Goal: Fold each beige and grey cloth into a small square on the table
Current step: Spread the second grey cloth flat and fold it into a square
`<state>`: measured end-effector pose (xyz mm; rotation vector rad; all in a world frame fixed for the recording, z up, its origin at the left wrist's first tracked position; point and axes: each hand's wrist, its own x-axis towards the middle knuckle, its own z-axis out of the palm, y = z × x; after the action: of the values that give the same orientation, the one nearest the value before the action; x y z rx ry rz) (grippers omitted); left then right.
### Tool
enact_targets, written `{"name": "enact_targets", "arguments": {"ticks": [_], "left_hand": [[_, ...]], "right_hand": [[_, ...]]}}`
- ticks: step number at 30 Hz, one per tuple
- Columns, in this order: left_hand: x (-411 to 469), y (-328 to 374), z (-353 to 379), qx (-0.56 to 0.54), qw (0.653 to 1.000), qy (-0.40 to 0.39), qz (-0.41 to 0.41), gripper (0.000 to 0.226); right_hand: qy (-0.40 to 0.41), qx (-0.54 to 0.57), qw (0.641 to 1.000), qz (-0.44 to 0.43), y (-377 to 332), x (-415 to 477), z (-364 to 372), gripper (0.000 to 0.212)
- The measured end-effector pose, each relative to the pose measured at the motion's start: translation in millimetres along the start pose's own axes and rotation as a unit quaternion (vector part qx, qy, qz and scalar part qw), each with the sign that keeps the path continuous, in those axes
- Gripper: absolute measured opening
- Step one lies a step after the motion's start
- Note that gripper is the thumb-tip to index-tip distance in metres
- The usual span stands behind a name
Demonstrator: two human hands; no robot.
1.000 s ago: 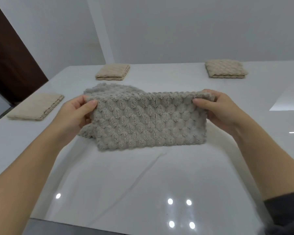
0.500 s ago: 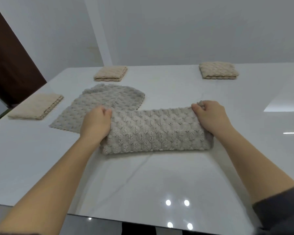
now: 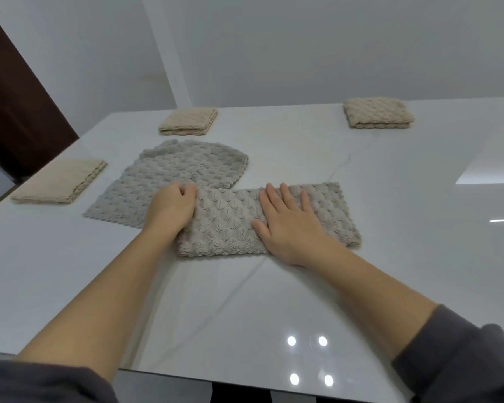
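A grey knitted cloth, folded into a long strip, lies across the middle of the white table. My left hand grips the strip's left end with curled fingers. My right hand presses flat on the strip's middle, fingers straight and spread. A second grey cloth lies spread behind the left hand, partly under the strip's left end.
Two folded beige cloths lie at the left edge and at the back left. A folded grey-beige cloth sits at the back right. A dark door stands beyond the table's left side.
Both hands lowered the folded cloth from the air onto the table. My right hand then let go of the right end and slid left to press flat on the middle.
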<state>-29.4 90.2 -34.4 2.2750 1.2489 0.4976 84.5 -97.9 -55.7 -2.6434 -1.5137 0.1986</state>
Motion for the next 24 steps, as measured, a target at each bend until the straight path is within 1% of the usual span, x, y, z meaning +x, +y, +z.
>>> {"name": "enact_targets", "arguments": {"ticks": [2,3,6,8,10,11,12,13,14,15,16,17,18,19,21,22,23,24], "left_hand": [[-1,-1,-7,-0.065,0.996,-0.046,-0.028,0.035],[-2,-2,-10,-0.079,0.994,-0.064,-0.038,0.033],[-4,-8,-13,-0.065,0.989,-0.12,-0.056,0.028],[-5,-12,-19,-0.06,0.987,-0.137,-0.055,0.032],[-6,-9,-28,-0.101,0.982,-0.149,-0.064,0.033],[-7,-6,-33,-0.126,0.978,-0.154,-0.069,0.032],[-9,1,-38,-0.145,0.974,-0.159,-0.067,0.031],[-12,9,-43,-0.157,0.973,-0.159,-0.059,0.029],[-16,20,-47,-0.169,0.972,-0.158,-0.047,0.028],[-19,31,-49,-0.184,0.97,-0.157,-0.032,0.03],[-22,42,-50,-0.203,0.966,-0.157,-0.018,0.036],[-27,57,-48,-0.227,0.961,-0.158,-0.003,0.041],[-33,71,-44,-0.25,0.954,-0.164,0.014,0.042],[-39,87,-38,-0.272,0.946,-0.175,0.028,0.037],[-53,116,-23,-0.321,0.918,-0.234,0.025,0.03],[-61,127,-15,-0.342,0.902,-0.264,0.016,0.031],[-65,133,-5,-0.358,0.893,-0.272,0.013,0.03],[-67,135,4,-0.363,0.897,-0.25,0.021,0.027]], "right_hand": [[0.005,-0.008,1.0,0.003,1,1,2,0.067],[0.006,-0.009,1.0,0.003,1,1,2,0.067],[0.013,-0.008,1.0,0.006,-1,1,2,0.067],[0.014,-0.009,1.0,0.007,-1,1,2,0.067],[0.008,0.007,1.0,0.003,0,0,1,0.067],[0.004,0.034,0.999,0.0,2,-1,-1,0.067],[0.006,0.085,0.996,-0.003,3,-3,-6,0.067],[0.017,0.162,0.987,0.0,4,-6,-12,0.065],[0.036,0.258,0.965,0.014,5,-10,-21,0.062],[0.058,0.361,0.93,0.043,7,-13,-29,0.059],[0.072,0.469,0.877,0.076,10,-15,-36,0.057],[0.073,0.578,0.807,0.099,13,-16,-42,0.056],[0.063,0.675,0.727,0.111,19,-15,-45,0.055],[0.045,0.754,0.645,0.117,27,-13,-46,0.057],[-0.02,0.863,0.491,0.122,42,-15,-49,0.065],[-0.052,0.893,0.432,0.117,48,-18,-50,0.07],[-0.069,0.908,0.396,0.116,54,-20,-50,0.073],[-0.074,0.914,0.38,0.122,58,-23,-49,0.074]]}}
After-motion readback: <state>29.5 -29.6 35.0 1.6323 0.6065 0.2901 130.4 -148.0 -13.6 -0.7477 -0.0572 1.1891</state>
